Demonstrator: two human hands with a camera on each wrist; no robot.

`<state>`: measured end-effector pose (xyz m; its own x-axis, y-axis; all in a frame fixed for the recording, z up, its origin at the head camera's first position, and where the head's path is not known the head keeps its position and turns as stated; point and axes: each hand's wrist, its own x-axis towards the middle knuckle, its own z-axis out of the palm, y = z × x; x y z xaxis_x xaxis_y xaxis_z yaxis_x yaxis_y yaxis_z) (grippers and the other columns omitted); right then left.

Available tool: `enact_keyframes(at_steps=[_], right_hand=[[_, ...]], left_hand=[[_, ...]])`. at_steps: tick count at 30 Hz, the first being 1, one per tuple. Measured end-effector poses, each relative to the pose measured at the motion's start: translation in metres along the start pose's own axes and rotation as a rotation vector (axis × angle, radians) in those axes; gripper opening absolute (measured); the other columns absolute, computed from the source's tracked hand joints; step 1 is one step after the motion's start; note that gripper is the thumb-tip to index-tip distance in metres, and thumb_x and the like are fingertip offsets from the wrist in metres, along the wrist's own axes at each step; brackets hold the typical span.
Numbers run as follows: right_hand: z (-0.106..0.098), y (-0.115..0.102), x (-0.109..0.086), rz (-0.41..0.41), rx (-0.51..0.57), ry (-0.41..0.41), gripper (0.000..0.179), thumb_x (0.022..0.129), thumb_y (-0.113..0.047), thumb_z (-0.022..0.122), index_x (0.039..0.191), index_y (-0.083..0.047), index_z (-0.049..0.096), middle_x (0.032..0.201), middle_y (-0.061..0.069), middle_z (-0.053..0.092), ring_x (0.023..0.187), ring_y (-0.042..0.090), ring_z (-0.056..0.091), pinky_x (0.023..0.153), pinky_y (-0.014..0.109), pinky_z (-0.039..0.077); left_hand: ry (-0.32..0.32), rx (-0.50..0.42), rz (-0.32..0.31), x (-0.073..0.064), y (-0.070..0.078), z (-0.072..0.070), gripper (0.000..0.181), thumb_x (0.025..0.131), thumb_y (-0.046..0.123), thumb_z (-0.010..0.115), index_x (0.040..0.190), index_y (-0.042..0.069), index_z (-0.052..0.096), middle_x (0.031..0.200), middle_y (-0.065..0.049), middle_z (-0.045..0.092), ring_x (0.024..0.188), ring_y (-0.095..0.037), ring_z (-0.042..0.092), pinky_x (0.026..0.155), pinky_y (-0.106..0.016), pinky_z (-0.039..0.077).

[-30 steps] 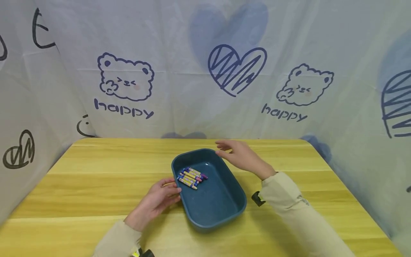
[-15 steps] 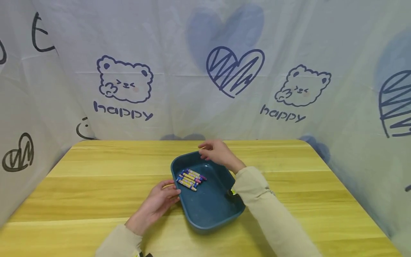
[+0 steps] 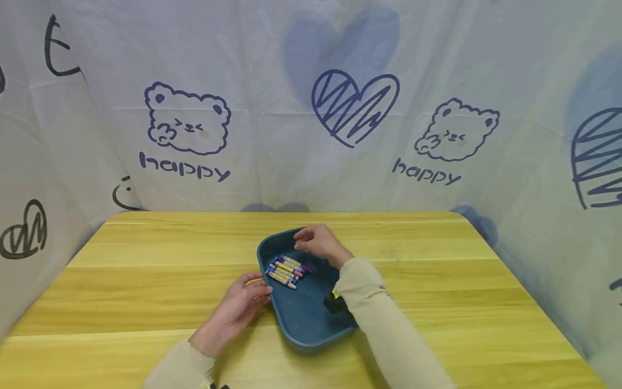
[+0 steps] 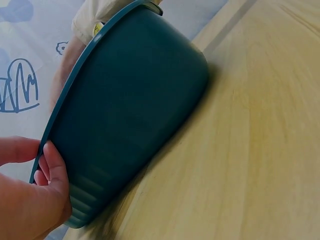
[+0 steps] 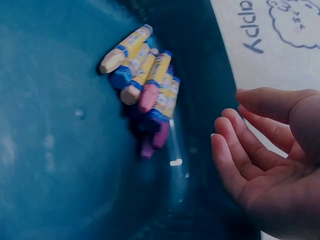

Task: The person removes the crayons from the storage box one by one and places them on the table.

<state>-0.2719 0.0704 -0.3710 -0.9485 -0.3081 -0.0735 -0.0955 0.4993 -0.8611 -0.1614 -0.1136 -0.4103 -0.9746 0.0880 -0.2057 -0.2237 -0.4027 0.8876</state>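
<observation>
Toward the front middle of the table sits a dark teal plastic bin (image 3: 297,321). Several crayons (image 3: 283,278), with yellow wrappers and blue bands, lie bunched against its left wall. Some crayons (image 5: 150,95) show pink, purple, blue and pale tips in the right wrist view. My left hand (image 3: 236,305) holds the bin's left side, thumb at the rim and fingers against the outer wall. Over the far end of the bin hovers my right hand (image 3: 320,243), loosely bent and holding nothing, a little to the right of the crayons. My right forearm covers the bin's right wall.
The bin stands on a light wood-grain table (image 3: 146,281). A pale cloth (image 3: 272,156) printed with bears, hearts and lettering hangs behind and on both sides. A black wrist device (image 3: 334,302) under my right sleeve overlaps the bin's interior.
My right hand has moved left and then down, from beyond the bin's far right corner to over its inside. The left hand, bin and crayons stay in place.
</observation>
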Motion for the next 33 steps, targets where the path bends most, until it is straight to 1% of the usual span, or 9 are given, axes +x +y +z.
enact_keyframes(at_steps=[3, 6, 10, 14, 18, 27, 33], right_hand=[[0.004, 0.007, 0.001, 0.016, -0.005, -0.001, 0.025, 0.089, -0.003, 0.066, 0.113, 0.005, 0.066, 0.1, 0.013, 0.068, 0.09, 0.023, 0.065, 0.081, 0.033, 0.054], [0.009, 0.012, 0.003, 0.054, 0.0, -0.004, 0.024, 0.089, -0.004, 0.068, 0.111, 0.003, 0.068, 0.101, 0.012, 0.068, 0.089, 0.021, 0.065, 0.081, 0.032, 0.054], [0.013, 0.018, 0.005, 0.102, -0.002, 0.012, 0.023, 0.089, -0.007, 0.069, 0.11, 0.001, 0.069, 0.103, 0.011, 0.068, 0.089, 0.02, 0.064, 0.082, 0.033, 0.053], [0.015, 0.022, 0.009, 0.114, -0.014, 0.016, 0.023, 0.088, -0.009, 0.07, 0.109, 0.0, 0.071, 0.105, 0.011, 0.068, 0.091, 0.02, 0.063, 0.084, 0.034, 0.052], [0.016, 0.023, 0.01, 0.13, 0.002, 0.006, 0.023, 0.087, -0.009, 0.072, 0.108, 0.0, 0.071, 0.104, 0.01, 0.069, 0.091, 0.019, 0.063, 0.085, 0.034, 0.052], [0.013, 0.027, 0.01, 0.109, 0.0, -0.063, 0.025, 0.085, -0.009, 0.073, 0.109, 0.0, 0.071, 0.105, 0.009, 0.069, 0.097, 0.02, 0.063, 0.087, 0.033, 0.051], [0.015, 0.029, 0.012, 0.057, -0.09, -0.086, 0.022, 0.086, -0.007, 0.072, 0.107, 0.0, 0.072, 0.106, 0.01, 0.07, 0.097, 0.019, 0.062, 0.084, 0.031, 0.051]], left_hand=[[0.006, -0.004, 0.004, 0.0, -0.001, 0.001, 0.04, 0.087, -0.014, 0.049, 0.123, -0.006, 0.032, 0.085, -0.002, 0.055, 0.072, -0.007, 0.056, 0.071, -0.021, 0.048], [0.002, -0.006, 0.006, 0.0, 0.0, 0.001, 0.038, 0.088, -0.014, 0.048, 0.122, -0.006, 0.032, 0.085, -0.002, 0.056, 0.072, -0.007, 0.056, 0.072, -0.021, 0.048], [-0.001, -0.002, 0.005, 0.0, 0.001, 0.001, 0.037, 0.088, -0.013, 0.047, 0.121, -0.005, 0.033, 0.086, -0.002, 0.057, 0.073, -0.007, 0.056, 0.073, -0.021, 0.048], [0.01, -0.005, 0.007, -0.001, 0.001, 0.002, 0.036, 0.088, -0.013, 0.047, 0.121, -0.005, 0.033, 0.087, -0.003, 0.057, 0.073, -0.007, 0.056, 0.072, -0.021, 0.048], [0.013, -0.001, 0.005, -0.001, 0.001, 0.001, 0.038, 0.089, -0.013, 0.048, 0.122, -0.006, 0.032, 0.088, -0.004, 0.058, 0.074, -0.008, 0.056, 0.073, -0.021, 0.048], [0.02, -0.008, -0.002, 0.0, 0.001, 0.002, 0.039, 0.088, -0.013, 0.048, 0.123, -0.006, 0.033, 0.091, -0.005, 0.057, 0.075, -0.009, 0.055, 0.073, -0.021, 0.048], [0.018, -0.016, 0.002, 0.0, 0.0, 0.002, 0.04, 0.088, -0.013, 0.049, 0.123, -0.006, 0.033, 0.092, -0.006, 0.056, 0.076, -0.01, 0.055, 0.074, -0.021, 0.048]])
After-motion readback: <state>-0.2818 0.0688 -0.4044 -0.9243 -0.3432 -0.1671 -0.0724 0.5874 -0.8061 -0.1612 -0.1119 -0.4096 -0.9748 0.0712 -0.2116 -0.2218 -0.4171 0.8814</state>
